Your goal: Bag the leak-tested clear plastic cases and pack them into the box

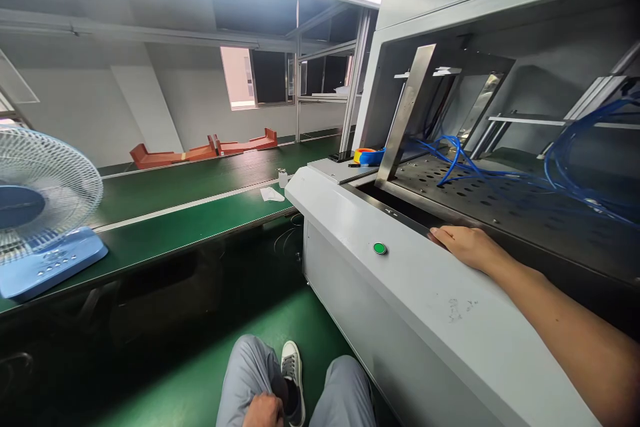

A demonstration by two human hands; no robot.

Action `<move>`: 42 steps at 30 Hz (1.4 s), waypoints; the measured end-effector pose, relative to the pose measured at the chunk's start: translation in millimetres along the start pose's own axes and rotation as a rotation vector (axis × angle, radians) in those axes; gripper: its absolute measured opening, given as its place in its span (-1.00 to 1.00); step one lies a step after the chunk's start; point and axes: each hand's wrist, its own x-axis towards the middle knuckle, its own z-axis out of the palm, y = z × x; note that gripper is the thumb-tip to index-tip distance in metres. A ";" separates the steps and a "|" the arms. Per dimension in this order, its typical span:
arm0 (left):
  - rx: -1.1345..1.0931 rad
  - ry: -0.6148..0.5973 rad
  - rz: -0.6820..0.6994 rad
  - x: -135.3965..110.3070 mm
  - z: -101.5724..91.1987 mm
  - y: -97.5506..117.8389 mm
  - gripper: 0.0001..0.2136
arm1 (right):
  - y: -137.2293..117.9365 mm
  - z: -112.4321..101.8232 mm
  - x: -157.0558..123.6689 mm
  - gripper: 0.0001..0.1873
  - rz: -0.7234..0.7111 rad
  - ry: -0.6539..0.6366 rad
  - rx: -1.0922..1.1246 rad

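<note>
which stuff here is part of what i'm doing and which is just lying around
In hand: right hand on the machine ledge, green button, perforated plate, blue hoses.
Lying about: fan, orange trays, tape rolls, white cloth, small bottle.

seated beside a grey machine point(425, 340), right hand point(463, 245) flat on its front ledge, green button point(379, 248) just left of it, blue hoses point(457, 157) beyond on the perforated plate point(500, 197), left hand point(263, 410) low between the knees.
</note>
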 end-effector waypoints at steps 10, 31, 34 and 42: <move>0.019 -0.017 -0.003 -3.8 -4.0 2.6 -0.72 | -2.3 -1.3 -1.6 -0.51 0.004 -0.007 -0.003; 0.023 -0.046 -0.011 3.1 0.6 -1.9 -0.72 | -4.2 -1.2 -1.5 -0.51 0.007 0.029 -0.024; 0.024 -0.048 -0.013 4.4 2.2 -2.9 -0.71 | -4.3 -1.2 -0.9 -0.51 0.009 0.027 -0.028; 0.019 -0.046 -0.014 7.7 4.1 -4.5 -0.70 | -0.8 2.0 3.2 -0.52 0.011 0.034 -0.017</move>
